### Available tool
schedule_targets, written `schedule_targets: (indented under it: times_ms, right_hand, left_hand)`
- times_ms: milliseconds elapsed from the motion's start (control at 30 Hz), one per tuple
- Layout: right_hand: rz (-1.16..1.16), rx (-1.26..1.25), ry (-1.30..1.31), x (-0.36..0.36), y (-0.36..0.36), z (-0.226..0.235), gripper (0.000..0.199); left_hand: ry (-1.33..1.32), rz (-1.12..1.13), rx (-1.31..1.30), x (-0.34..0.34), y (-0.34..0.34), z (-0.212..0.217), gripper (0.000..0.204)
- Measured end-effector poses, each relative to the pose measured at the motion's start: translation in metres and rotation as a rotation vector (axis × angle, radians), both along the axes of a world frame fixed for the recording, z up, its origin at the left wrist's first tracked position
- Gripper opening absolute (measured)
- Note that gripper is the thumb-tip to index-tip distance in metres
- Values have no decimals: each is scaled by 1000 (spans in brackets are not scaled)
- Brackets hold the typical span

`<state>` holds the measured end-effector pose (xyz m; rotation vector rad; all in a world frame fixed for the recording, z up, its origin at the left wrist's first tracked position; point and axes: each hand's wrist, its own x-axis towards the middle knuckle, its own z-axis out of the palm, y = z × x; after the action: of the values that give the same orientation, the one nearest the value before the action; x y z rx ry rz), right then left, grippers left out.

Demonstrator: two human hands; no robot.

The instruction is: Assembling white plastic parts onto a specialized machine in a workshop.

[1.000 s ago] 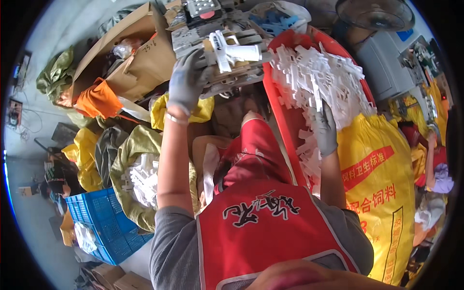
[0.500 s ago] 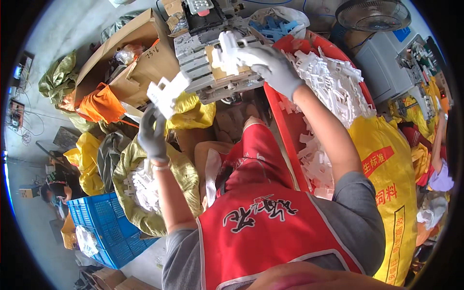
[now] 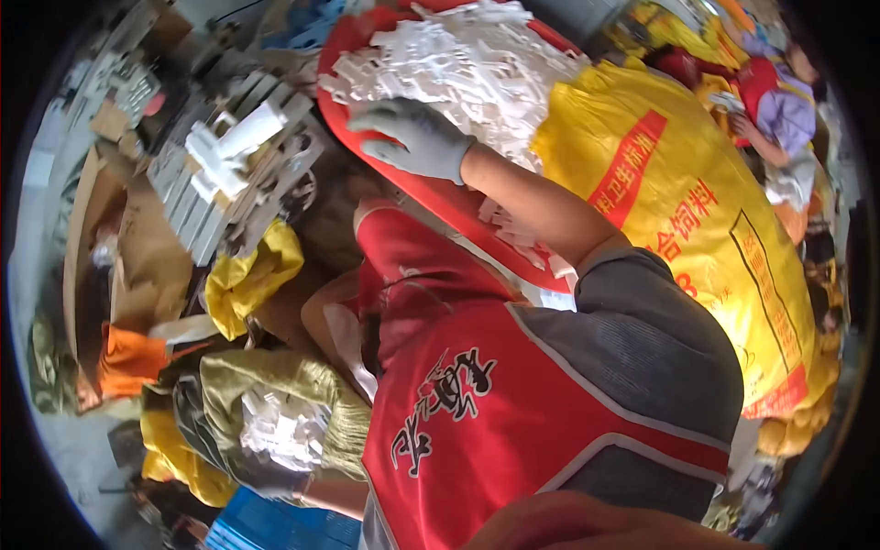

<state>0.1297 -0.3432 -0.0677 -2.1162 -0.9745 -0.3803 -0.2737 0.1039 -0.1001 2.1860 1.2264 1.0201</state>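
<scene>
My right hand (image 3: 414, 139), in a grey glove, reaches forward and rests with spread fingers on a heap of small white plastic pieces (image 3: 477, 64) in a red basin (image 3: 431, 197). My left hand (image 3: 264, 477), also gloved, hangs low at the left by the mouth of an olive-yellow sack (image 3: 275, 385) that holds more white pieces (image 3: 280, 429). Whether that hand holds anything is hidden. A grey slotted metal fixture (image 3: 215, 215) with a few white pieces (image 3: 234, 147) on it stands to the left of the basin.
A big yellow printed sack (image 3: 706, 229) fills the right side. Cardboard (image 3: 137, 266), an orange cloth (image 3: 128, 359) and a yellow bag (image 3: 247, 275) lie at the left. A blue crate (image 3: 275, 530) is at the bottom. Another person (image 3: 779, 110) sits at the far upper right.
My right hand left the grey fixture and moved right onto the heap in the red basin. My left hand dropped down to the sack at the lower left. The view tilted.
</scene>
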Motion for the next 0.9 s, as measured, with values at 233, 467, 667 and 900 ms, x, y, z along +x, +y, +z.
schedule_targets:
  times_ms: [233,467,667,900]
  right_hand:
    - [-748,-279,119,88,-130,-91,45]
    - [-1047,-606,492,139,-142,-68,74]
    - [-1036,-512,516,155,-179,-138,68]
    - [-755,-237,306,7,-102,-173,54]
  left_hand:
    - [-257,-206,-165,52,8,-5,32]
    - [170,-613,164,137,-95,9,19]
    - [166,-677,165,146,-92,-12,26]
    - [162,-556,-149,166,-114,-2,25]
